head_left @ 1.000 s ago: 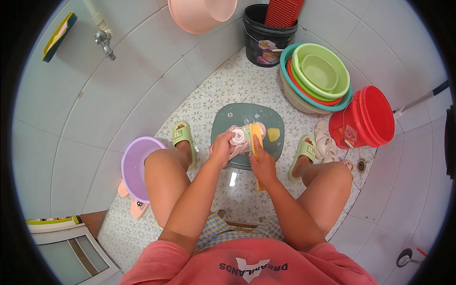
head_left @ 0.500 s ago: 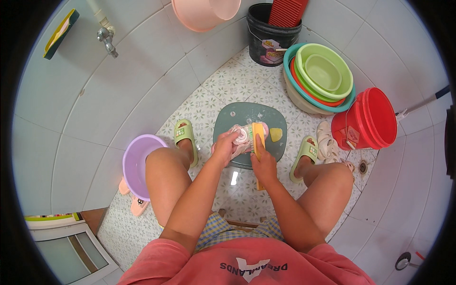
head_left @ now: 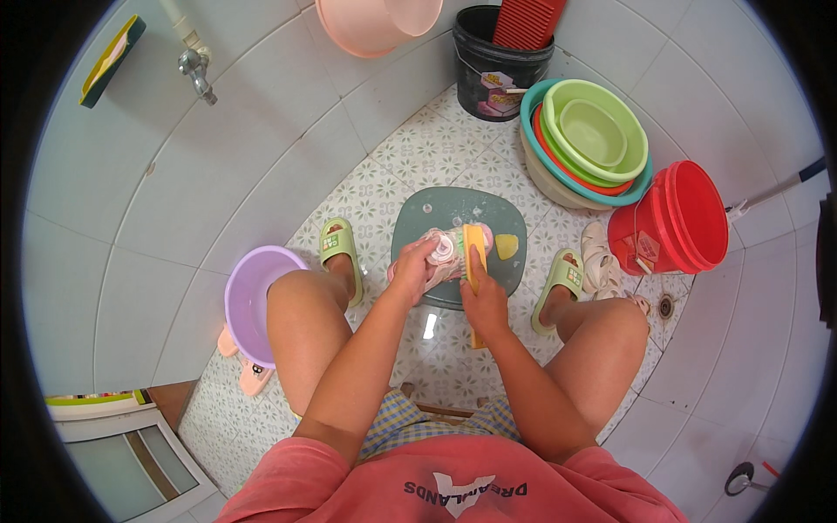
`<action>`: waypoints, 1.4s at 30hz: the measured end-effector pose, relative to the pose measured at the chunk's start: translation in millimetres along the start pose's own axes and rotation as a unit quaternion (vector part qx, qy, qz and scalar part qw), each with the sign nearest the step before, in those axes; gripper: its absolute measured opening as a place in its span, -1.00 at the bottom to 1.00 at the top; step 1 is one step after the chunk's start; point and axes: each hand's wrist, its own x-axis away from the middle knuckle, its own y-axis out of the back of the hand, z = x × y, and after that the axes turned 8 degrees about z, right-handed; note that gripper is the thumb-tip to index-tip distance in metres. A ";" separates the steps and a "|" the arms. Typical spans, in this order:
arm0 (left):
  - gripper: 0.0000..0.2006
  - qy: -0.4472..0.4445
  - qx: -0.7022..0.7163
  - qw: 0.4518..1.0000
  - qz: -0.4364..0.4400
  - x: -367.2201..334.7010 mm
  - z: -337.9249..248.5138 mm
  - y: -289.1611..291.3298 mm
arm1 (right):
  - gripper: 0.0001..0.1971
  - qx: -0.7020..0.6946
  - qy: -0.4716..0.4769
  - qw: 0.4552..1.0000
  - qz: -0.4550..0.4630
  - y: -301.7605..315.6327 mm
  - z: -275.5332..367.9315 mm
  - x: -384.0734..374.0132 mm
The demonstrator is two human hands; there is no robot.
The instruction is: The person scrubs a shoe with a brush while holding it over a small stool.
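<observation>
In my left hand [head_left: 411, 270] is a pink and white sandal [head_left: 443, 249] with pale straps and a round white ornament, held by its near left end. My right hand [head_left: 488, 301] grips a long yellow scrub brush [head_left: 473, 237] by the handle, fingers wrapped round it. The brush head lies across the far right part of the sandal; its bristles are mostly hidden. Both are over a dark green stool top [head_left: 418, 213] with wet, foamy spots. A yellow piece of soap [head_left: 506, 247] rests on it, right of the brush.
A purple basin [head_left: 240, 301] stands beside my left knee, with pink slippers [head_left: 255, 380] near it. White sandals [head_left: 598, 261] lie by my right foot. A red bucket [head_left: 641, 231], stacked basins [head_left: 641, 113] and a black bucket [head_left: 475, 65] line the right wall. A tap [head_left: 195, 74] is on the left wall.
</observation>
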 end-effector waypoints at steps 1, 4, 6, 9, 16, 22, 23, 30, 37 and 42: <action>-0.68 0.001 0.000 1.000 -0.001 0.2 0.0 0.1 | -0.37 0.002 0.000 1.000 0.000 0.1 1.0 0.2; -0.68 -0.003 -0.007 1.000 -0.011 0.4 0.7 -0.4 | -0.43 0.016 -0.009 1.000 0.000 1.2 6.1 0.9; -0.66 -0.002 -0.019 1.000 -0.017 0.1 1.9 -1.2 | -0.46 0.014 -0.003 1.000 -0.001 -0.9 6.1 2.9; -0.64 0.011 -0.063 0.998 -0.023 -1.3 1.6 -2.0 | -0.46 0.050 0.052 0.997 -0.025 -7.1 2.0 5.7; -0.70 0.010 -0.077 0.996 -0.045 -6.5 6.5 8.2 | -0.50 0.057 -0.005 0.998 -0.013 16.0 9.0 -20.2; -0.70 0.056 0.090 0.994 0.028 -9.5 -3.9 -6.5 | -0.46 -0.013 0.110 0.994 -0.006 -2.4 -0.1 -10.9; -0.69 0.069 0.122 0.989 0.041 -10.3 -5.1 -4.1 | -0.46 -0.085 0.043 0.995 0.031 0.4 15.2 -9.0; -0.72 0.043 0.034 0.998 0.018 -11.3 4.1 -3.4 | -0.47 0.043 -0.018 0.998 0.035 9.9 5.8 -33.5; -0.73 0.004 -0.149 0.985 -0.083 -21.9 8.5 5.0 | -0.52 0.046 0.068 0.996 -0.042 -12.5 9.6 -21.2; -0.73 0.012 -0.034 0.992 -0.118 -23.0 8.7 9.1 | -0.52 0.187 -0.023 0.982 -0.012 2.9 16.4 -35.6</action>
